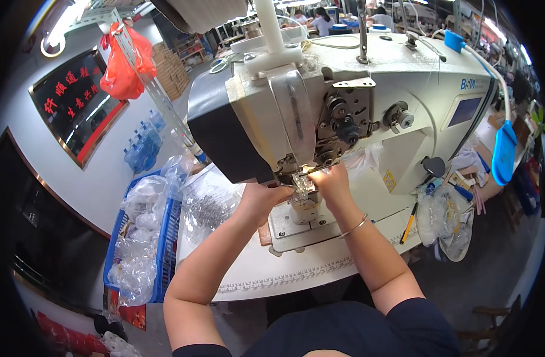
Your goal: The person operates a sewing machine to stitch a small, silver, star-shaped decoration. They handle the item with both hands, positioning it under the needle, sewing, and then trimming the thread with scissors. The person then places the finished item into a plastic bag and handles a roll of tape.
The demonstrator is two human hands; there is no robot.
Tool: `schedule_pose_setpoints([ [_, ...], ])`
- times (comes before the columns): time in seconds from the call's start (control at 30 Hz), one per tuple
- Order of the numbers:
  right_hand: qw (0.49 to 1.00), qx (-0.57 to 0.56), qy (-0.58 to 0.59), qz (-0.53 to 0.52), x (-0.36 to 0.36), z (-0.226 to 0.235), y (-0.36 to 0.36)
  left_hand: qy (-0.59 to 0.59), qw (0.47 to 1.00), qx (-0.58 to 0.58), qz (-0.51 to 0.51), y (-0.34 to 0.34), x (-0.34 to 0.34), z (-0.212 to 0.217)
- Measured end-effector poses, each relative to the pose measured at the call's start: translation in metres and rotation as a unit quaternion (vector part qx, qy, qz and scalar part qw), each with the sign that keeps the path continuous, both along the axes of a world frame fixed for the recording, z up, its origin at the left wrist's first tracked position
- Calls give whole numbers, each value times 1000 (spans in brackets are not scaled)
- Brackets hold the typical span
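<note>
Now both hands feed a small clear piece (303,185) under the sewing machine (367,113) needle: left hand (265,199) and right hand (330,181) each pinch its edges. Stitching seems underway; next comes steady guiding, fingers kept clear.

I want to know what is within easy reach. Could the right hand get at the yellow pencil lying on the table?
Probably yes: the right hand is by the needle, and the yellow pencil lies just to its right on the table, nothing between.

One sewing machine (367,101), one blue crate (165,250), two hands.
</note>
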State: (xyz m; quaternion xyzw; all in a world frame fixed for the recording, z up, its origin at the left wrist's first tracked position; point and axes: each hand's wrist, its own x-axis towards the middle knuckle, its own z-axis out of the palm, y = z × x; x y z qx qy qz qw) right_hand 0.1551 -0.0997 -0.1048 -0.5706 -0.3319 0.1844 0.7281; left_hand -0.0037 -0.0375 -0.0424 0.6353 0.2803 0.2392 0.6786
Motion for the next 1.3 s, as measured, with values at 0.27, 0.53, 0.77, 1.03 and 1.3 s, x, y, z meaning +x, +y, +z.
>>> schedule_pose_setpoints([
  [0.27,981,-4,53,185,35,8,4,54,998,14,10,4,3,1],
  [0.53,990,30,8,136,27,5,0,34,999,-15,18,5,2,-2],
  [0.77,992,1,-54,112,24,19,-9,11,999,-34,16,-3,-5,5],
  [1.03,992,-10,-66,105,24,26,-14,-8,997,-74,-2,-2,-9,6],
  [1.3,988,-77,-59,123,32,27,-16,26,998,-60,11,-5,-8,6],
])
